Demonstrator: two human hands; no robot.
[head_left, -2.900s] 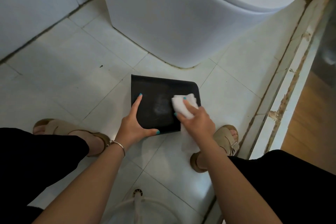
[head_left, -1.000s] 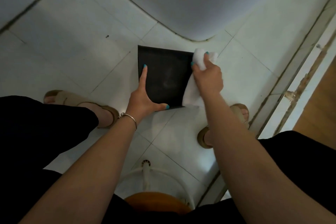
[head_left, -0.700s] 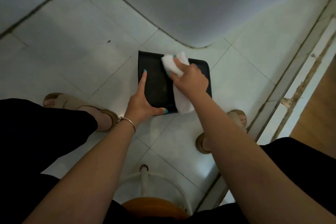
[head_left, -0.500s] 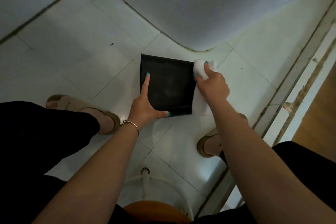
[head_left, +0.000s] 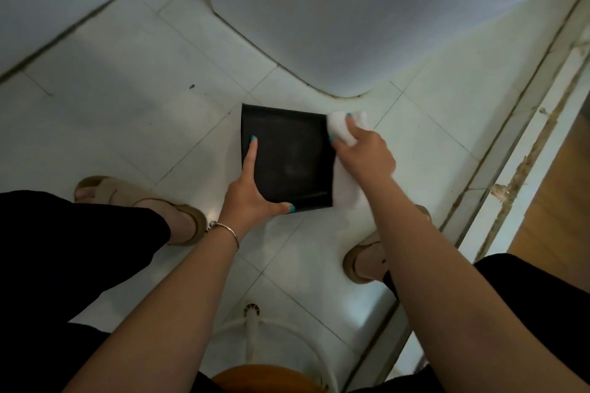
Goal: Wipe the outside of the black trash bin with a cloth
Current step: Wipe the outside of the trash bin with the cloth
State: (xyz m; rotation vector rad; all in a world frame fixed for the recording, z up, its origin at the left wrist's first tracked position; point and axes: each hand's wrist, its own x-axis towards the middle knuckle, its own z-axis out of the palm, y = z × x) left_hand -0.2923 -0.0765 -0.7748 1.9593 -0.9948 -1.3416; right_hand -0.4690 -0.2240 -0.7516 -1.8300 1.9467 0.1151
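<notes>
The black trash bin stands on the white tiled floor just in front of the toilet, its square flat face toward me. My left hand grips its near-left corner, forefinger lying along the left edge and thumb along the near edge. My right hand is shut on a white cloth and presses it against the bin's right side, near the far-right corner. The cloth's loose end hangs down along that right side and hides it.
The white toilet base rises right behind the bin. A worn door threshold runs along the right, with wooden floor beyond. My sandalled feet flank the bin. A white stool frame with an orange seat sits under me.
My right hand swept the cloth from the bin's right edge across its top face and back to the right side. The left hand kept its hold on the near-left corner.
</notes>
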